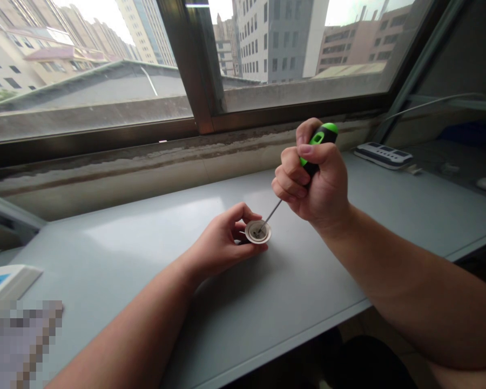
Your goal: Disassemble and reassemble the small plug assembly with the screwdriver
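Observation:
Between the thumb and fingers of my left hand (230,232) is a small round white fitting (248,237) with a flared rim and a hollow, darker inside; I cannot make out its exact kind. My right hand (314,173) is wrapped round the green and black handle of a screwdriver (274,209), the thumb lying along the handle. The thin metal shaft slants down to the left, and its tip is inside the fitting's opening. My left hand rests low over the table, with the right one raised above and to its right.
The pale table (125,259) runs along a window (202,97). A white power strip (383,155) lies at the back right. On the left edge are a white device (14,281) with a blue panel and a blurred-out flat object (28,346).

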`<control>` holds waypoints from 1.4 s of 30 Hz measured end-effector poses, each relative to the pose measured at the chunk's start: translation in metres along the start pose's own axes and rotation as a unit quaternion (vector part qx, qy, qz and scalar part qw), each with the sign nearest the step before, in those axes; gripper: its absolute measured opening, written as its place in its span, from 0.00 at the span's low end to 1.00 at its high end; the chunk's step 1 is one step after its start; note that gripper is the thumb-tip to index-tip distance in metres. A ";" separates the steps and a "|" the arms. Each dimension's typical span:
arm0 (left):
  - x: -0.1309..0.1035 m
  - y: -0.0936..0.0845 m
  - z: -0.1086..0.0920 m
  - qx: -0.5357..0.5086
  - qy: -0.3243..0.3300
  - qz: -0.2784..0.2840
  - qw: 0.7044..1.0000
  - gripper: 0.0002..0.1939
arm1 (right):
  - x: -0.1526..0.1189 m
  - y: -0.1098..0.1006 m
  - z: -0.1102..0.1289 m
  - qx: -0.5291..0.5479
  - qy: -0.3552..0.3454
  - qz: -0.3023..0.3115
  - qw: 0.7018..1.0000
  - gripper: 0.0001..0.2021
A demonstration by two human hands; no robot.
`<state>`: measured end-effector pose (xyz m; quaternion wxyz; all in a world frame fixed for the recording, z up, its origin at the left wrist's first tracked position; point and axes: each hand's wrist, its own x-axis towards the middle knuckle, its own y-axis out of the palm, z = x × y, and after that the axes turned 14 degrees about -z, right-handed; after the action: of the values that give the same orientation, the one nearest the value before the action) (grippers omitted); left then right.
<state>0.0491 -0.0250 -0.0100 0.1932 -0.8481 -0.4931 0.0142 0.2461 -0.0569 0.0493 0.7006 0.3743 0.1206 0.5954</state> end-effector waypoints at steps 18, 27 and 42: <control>0.000 0.000 -0.001 0.003 0.001 -0.002 1.000 0.22 | -0.003 0.002 0.003 0.006 -0.025 0.026 0.999 0.15; 0.001 0.001 0.001 -0.007 0.005 0.000 1.000 0.22 | -0.003 0.003 -0.001 -0.009 -0.052 0.027 0.998 0.18; 0.000 0.002 0.002 -0.043 0.006 0.012 0.999 0.22 | 0.000 0.001 -0.002 0.014 -0.052 0.060 0.997 0.18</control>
<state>0.0502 -0.0250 -0.0123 0.1592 -0.8618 -0.4816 -0.0094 0.2447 -0.0562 0.0486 0.6637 0.4209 0.0699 0.6144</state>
